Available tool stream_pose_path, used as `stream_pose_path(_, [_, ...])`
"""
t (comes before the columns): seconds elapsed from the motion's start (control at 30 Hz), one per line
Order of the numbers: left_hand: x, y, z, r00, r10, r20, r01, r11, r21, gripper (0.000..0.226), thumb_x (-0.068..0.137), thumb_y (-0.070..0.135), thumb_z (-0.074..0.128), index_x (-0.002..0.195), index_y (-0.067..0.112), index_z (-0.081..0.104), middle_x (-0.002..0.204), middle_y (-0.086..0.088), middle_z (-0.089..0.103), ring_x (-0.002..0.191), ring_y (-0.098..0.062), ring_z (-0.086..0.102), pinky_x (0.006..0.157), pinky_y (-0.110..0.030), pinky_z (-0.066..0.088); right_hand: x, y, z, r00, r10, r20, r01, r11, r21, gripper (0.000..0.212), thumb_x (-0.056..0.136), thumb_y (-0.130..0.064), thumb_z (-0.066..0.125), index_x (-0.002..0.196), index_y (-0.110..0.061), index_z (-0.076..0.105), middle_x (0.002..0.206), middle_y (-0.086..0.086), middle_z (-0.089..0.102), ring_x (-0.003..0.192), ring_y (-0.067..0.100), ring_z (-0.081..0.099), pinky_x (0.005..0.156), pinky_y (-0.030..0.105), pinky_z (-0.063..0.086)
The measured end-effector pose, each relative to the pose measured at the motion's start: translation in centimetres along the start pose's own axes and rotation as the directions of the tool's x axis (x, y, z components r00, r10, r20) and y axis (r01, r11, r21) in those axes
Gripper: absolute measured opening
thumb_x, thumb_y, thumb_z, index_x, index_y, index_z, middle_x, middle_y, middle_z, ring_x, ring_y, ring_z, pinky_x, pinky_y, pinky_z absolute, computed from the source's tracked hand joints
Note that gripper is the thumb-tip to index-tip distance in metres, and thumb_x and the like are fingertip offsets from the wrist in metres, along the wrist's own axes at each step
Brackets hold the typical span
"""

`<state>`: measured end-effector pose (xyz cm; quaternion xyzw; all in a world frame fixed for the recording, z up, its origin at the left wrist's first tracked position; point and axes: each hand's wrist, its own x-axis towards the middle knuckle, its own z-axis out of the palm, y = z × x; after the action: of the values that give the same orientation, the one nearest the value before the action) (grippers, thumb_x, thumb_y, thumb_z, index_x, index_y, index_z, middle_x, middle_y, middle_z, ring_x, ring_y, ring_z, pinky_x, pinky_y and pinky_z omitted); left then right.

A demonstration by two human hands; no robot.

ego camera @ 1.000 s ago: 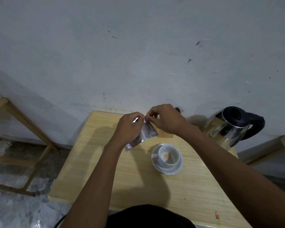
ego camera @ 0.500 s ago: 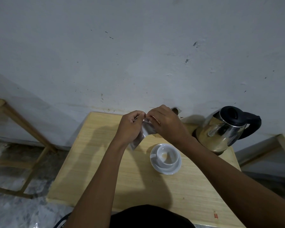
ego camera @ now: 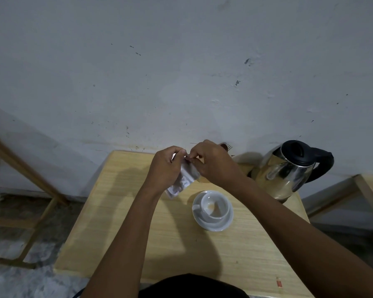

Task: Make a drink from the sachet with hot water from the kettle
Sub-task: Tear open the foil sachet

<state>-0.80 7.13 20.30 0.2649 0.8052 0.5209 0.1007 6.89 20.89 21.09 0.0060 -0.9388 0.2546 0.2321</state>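
A silvery sachet (ego camera: 184, 179) hangs above the wooden table (ego camera: 121, 214), pinched at its top edge by both hands. My left hand (ego camera: 165, 168) grips the top left corner and my right hand (ego camera: 212, 162) grips the top right, thumbs nearly touching. Just below and to the right stands a white cup (ego camera: 214, 206) on a white saucer (ego camera: 215, 224), with a little pale brown residue or powder inside. A steel kettle (ego camera: 289, 173) with a black lid and handle stands at the table's far right corner.
A fork's tines (ego camera: 229, 146) poke out behind my right hand, by the grey wall. Wooden frames stand on the floor at left (ego camera: 30, 179) and right (ego camera: 366, 190). A small red scrap (ego camera: 278, 283) lies near the front right edge.
My hands have stayed together on the sachet's top edge, shifting only slightly. The sachet's angle has changed a little; no clear tear shows.
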Motion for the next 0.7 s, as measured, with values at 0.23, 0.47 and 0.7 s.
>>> stream_pose_path(0.23, [-0.1,0.3,-0.3,0.981,-0.154,0.117,0.174,0.967,-0.185,0.022,0.095,0.027,0.050,0.090,0.017,0.068,0.082,0.005,0.068,0.078,-0.008,0.060,0.071,-0.020,0.046,-0.6,0.9,0.7,0.990,-0.115,-0.081,0.112,0.993,-0.039,0.002,0.084,-0.005,0.068,0.083,-0.005,0.070,0.080,0.005,0.069,0.076,0.021,0.060,0.062,0.036,0.051])
stream_pose_path(0.47, [0.7,-0.8,-2.0,0.969,-0.003,0.248,0.010,1.000,-0.028,0.026,0.096,0.028,0.047,0.096,0.019,0.072,0.093,-0.008,0.073,0.089,-0.017,0.064,0.080,-0.032,0.047,0.0,1.1,0.5,0.999,0.026,-0.032,-0.026,1.000,0.004,0.008,0.088,-0.021,0.069,0.091,-0.015,0.074,0.081,-0.005,0.069,0.074,0.005,0.049,0.069,0.024,0.043])
stream_pose_path(0.7, [1.6,-1.5,-2.0,0.974,0.053,0.220,-0.028,0.993,-0.116,0.028,0.097,0.023,0.048,0.077,0.016,0.067,0.069,0.007,0.060,0.066,-0.002,0.052,0.064,-0.018,0.040,0.3,0.4,1.7,0.974,-0.169,-0.148,0.154,0.982,-0.108,0.011,0.090,-0.004,0.062,0.081,-0.006,0.069,0.076,0.002,0.067,0.071,0.023,0.055,0.069,0.033,0.045])
